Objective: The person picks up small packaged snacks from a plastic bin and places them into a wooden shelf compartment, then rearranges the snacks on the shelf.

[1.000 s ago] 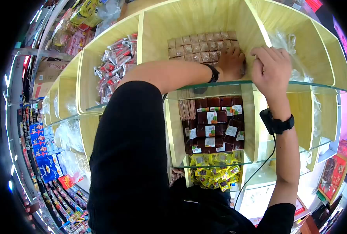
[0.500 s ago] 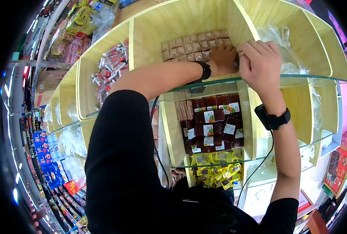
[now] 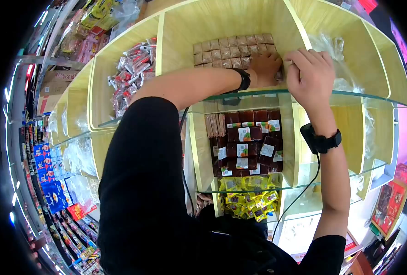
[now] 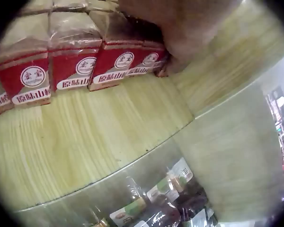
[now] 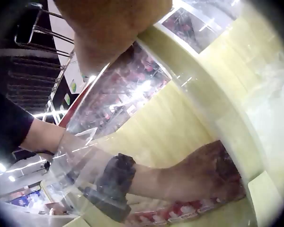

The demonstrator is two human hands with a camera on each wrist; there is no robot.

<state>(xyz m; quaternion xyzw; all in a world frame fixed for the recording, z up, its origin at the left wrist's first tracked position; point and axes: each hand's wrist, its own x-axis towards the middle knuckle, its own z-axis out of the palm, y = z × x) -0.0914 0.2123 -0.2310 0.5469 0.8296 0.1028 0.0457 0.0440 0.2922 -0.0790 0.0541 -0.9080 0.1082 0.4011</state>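
Rows of small clear-topped packets [image 3: 226, 52] with red-and-white fronts [image 4: 75, 71] stand in the upper middle compartment. At their right end my left hand [image 3: 264, 68] lies over the packets, fingers spread, close to the wooden divider; in the left wrist view the hand [image 4: 189, 28] touches the end packet, and its fingertips are partly hidden. My right hand [image 3: 311, 78] grips the front top of the divider [image 3: 297, 23] with curled fingers; it shows dark at the top of the right wrist view [image 5: 113, 28].
Red-and-silver wrapped sweets [image 3: 132, 73] fill the left compartment. Clear plastic bags [image 3: 345, 78] lie in the right one. A glass edge [image 3: 240, 95] runs across the front. Below are dark red packs [image 3: 247, 149] and yellow packets [image 3: 251, 197]. Cables hang from both wrists.
The head view has shifted slightly. Both hands remain in nearly the same places, the left over the packets' right end and the right on the divider.
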